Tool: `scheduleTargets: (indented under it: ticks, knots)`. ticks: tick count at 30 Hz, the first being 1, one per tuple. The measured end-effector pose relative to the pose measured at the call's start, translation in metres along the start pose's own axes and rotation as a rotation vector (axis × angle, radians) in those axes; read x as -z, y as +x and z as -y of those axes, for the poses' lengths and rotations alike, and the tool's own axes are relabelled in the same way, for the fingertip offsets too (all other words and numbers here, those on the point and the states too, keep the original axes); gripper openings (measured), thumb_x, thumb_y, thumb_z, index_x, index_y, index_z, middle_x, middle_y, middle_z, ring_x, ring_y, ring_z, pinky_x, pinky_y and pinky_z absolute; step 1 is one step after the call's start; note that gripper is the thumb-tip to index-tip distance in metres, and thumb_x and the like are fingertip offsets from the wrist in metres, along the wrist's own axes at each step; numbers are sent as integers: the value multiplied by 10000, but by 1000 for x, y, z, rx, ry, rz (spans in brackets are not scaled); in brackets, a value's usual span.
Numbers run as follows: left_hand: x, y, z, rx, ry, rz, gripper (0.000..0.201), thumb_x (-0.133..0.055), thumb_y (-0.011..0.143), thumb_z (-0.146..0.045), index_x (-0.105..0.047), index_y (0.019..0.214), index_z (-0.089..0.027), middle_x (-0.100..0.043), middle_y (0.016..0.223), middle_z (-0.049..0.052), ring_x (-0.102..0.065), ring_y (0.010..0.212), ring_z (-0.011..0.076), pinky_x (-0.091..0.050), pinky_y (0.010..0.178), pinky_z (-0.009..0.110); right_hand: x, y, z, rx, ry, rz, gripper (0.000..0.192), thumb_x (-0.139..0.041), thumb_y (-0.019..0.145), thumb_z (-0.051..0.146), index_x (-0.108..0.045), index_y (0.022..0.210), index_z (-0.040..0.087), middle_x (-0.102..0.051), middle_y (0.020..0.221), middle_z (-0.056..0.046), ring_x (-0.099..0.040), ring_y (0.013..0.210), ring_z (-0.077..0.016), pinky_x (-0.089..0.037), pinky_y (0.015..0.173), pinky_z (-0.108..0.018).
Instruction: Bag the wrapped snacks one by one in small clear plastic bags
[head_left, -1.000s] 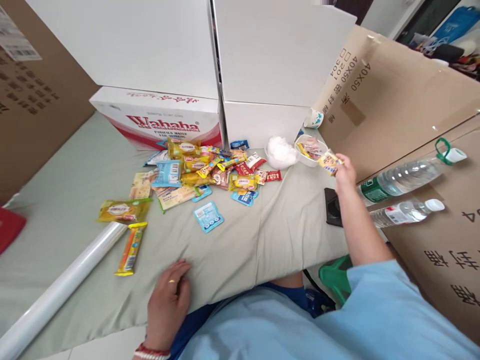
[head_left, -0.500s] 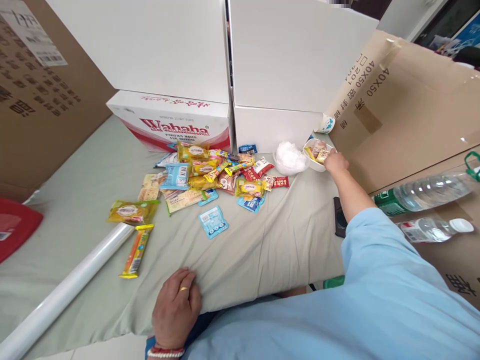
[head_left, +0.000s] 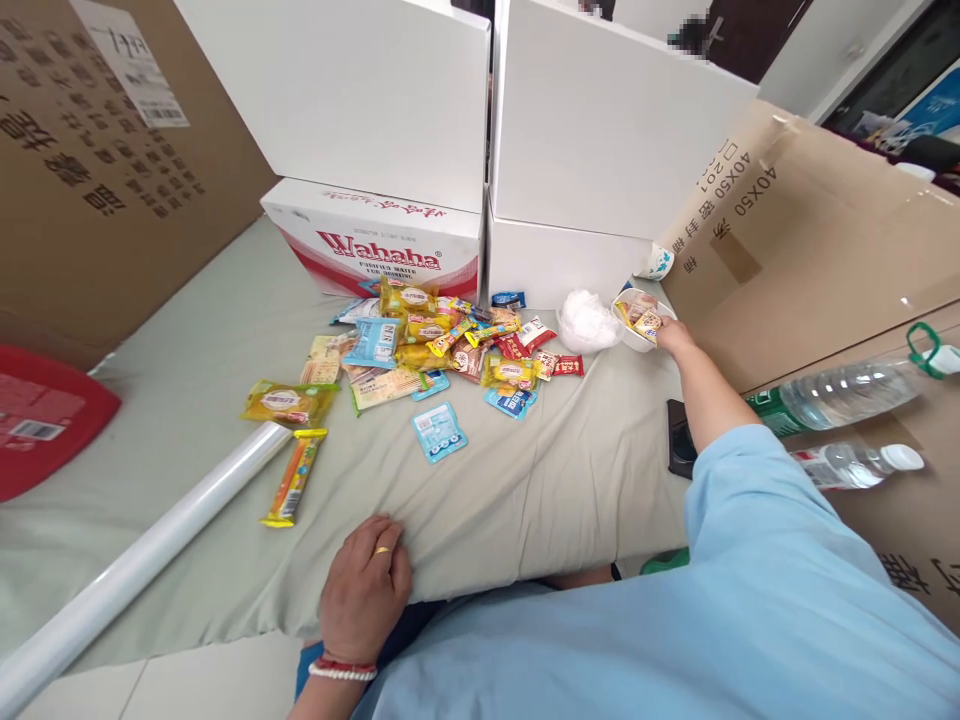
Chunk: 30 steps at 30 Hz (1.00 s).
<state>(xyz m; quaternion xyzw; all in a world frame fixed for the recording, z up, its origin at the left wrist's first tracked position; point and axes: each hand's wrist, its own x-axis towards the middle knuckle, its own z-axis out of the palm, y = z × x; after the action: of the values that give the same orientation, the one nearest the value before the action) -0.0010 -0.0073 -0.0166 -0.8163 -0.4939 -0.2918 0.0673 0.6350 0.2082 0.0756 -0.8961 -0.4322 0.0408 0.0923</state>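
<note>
My right hand (head_left: 673,335) reaches to the far right of the table and rests at the rim of a small white bowl (head_left: 628,336). Its fingertips pinch a yellow snack packet (head_left: 647,324) that lies in the bowl with other wrappers. My left hand (head_left: 365,590) lies flat on the grey-green cloth (head_left: 540,470) at the table's front edge, fingers spread, holding nothing. A pile of snack packets (head_left: 442,345) lies in the middle of the cloth. A blue packet (head_left: 439,432) and a long orange bar (head_left: 292,478) lie apart from it.
A red-and-white Wahaha box (head_left: 382,245) and white boxes (head_left: 600,130) stand behind the pile. Cardboard cartons wall both sides. Two water bottles (head_left: 847,385) lie on the right carton. A clear film roll (head_left: 142,555) lies front left. Crumpled white plastic (head_left: 586,320) sits beside the bowl.
My right hand carried the yellow packet forward from above the table's right edge to the white bowl. My left hand stayed on the cloth. The view shifted left.
</note>
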Motion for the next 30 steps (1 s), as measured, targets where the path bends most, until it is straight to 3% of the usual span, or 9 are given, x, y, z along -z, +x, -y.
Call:
scheduleTargets:
  ticks: [6, 9, 12, 15, 17, 21, 25, 27, 30]
  knots:
    - [2, 0, -1, -19, -12, 6, 172, -548, 896, -77, -610, 1028, -169, -678, 1041, 123, -659, 1047, 279, -536, 937, 412, 8, -19, 19, -37, 28, -228, 444, -453, 947, 250, -603, 1355, 158, -517, 1439, -217, -399, 1377, -350, -376, 1075, -508]
    - [2, 0, -2, -18, -13, -3, 169, -545, 897, -80, -606, 1022, -177, -674, 1035, 119, -658, 1042, 279, -537, 935, 414, 10, -34, 52, 151, 124, -360, 426, -335, 989, 253, -615, 1288, 135, -599, 1320, -205, -493, 1261, -308, -391, 1056, -447]
    - [2, 1, -2, -14, -18, -14, 173, -548, 893, -79, -609, 1018, -183, -673, 1036, 117, -658, 1038, 280, -536, 933, 414, 4, -55, 91, 385, 195, -252, 293, -483, 950, 343, -677, 1097, 181, -697, 1068, -139, -594, 1014, -275, -463, 920, -381]
    - [1, 0, -2, -14, -28, -9, 184, -548, 888, -76, -623, 1023, -176, -677, 1041, 125, -655, 1047, 287, -534, 938, 423, 2, -74, 118, 397, 153, -129, 119, -609, 856, 301, -666, 874, 198, -703, 934, -108, -603, 931, -266, -475, 840, -358]
    - [0, -2, -2, -1, -54, -11, 190, -551, 884, -74, -639, 1019, -174, -683, 1039, 126, -655, 1058, 291, -533, 945, 429, 8, -86, 125, 361, 188, -198, 98, -585, 855, 271, -623, 804, 197, -694, 948, -119, -599, 952, -266, -476, 837, -362]
    - [0, -7, -4, 133, -238, -105, 183, -564, 889, -83, -667, 991, -195, -699, 1019, 102, -669, 1034, 259, -544, 933, 401, 17, -138, 125, 197, 880, -333, 186, -589, 880, 374, -509, 800, 226, -652, 836, -48, -561, 736, -176, -470, 644, -278]
    - [13, 2, -24, 429, -636, -109, 162, -525, 952, -167, -675, 990, -213, -696, 984, 73, -679, 949, 210, -561, 859, 368, -9, -256, 130, 104, 1541, 364, 378, -806, 721, 423, -484, 805, 243, -564, 650, 59, -341, 460, -70, -288, 423, -174]
    - [21, 15, -42, 574, -916, 56, 157, -558, 965, -291, -681, 1034, -223, -685, 985, 67, -681, 872, 193, -562, 729, 326, -29, -325, 136, 45, 1533, 713, 368, -843, 706, 423, -552, 844, 244, -552, 600, 66, -294, 428, -59, -261, 399, -171]
    - [24, 39, -66, 781, -1441, 319, 489, -699, 863, -503, -598, 1256, -230, -664, 1160, 109, -681, 763, 175, -485, 502, 259, -49, -405, 149, -4, 1429, 974, 370, -823, 752, 505, -584, 836, 234, -574, 586, 51, -286, 418, -54, -220, 396, -182]
